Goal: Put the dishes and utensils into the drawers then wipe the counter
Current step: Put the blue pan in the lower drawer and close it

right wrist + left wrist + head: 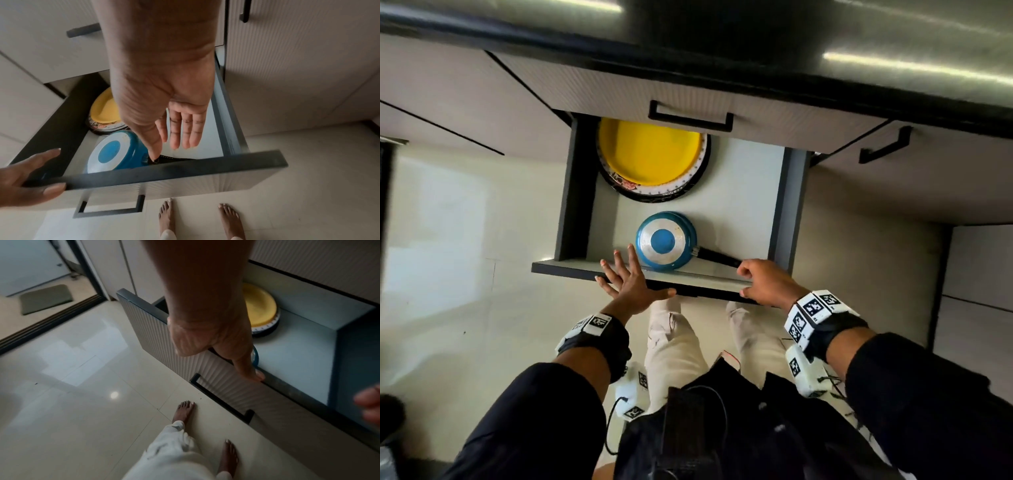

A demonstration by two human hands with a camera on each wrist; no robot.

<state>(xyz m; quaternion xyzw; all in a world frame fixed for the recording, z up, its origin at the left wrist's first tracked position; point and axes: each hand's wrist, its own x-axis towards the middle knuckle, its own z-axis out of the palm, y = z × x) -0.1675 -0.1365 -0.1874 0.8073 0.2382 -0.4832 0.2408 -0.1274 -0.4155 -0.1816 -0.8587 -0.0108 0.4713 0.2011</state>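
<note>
Deep drawer (pixel 789 205) pulled out from under a dark, glossy counter (pixel 722 31), with grey floor and dark walls. Inside, at 12 o'clock and partly tucked beneath the closed drawer front above, a yellow plate (pixel 650 154) stacked on a patterned plate (pixel 664 190). At 6 o'clock from that stack, close against the drawer's front wall, a blue pan (pixel 666 241) turned bottom-up, silver ring and blue disc showing, its black handle (pixel 717 257) pointing to 4 o'clock along the front wall.

Left hand (pixel 631 281) at 7 o'clock of the pan, fingers straight and spread, laid over the top edge of the drawer front, thumb along that edge on the outer side; clasps nothing. Right hand (pixel 767 282) at the handle's far end, above the front edge, fingers loose and nearly straight in the wrist view, holding nothing; thumb tip down by the handle's root, contact impossible to tell.

Pale ribbed cabinet fronts all round, black bar handle (pixel 690 120) on the drawer above, another black handle (pixel 111 209) on the open drawer's face. Cream polished floor tiles (pixel 448 240) with window glare at 9 o'clock. Bare feet (pixel 166 216) and light trousers just before the drawer. Dark sliding-door track and a green mat (pixel 46 299) beyond, at 10 o'clock in the left wrist view.
</note>
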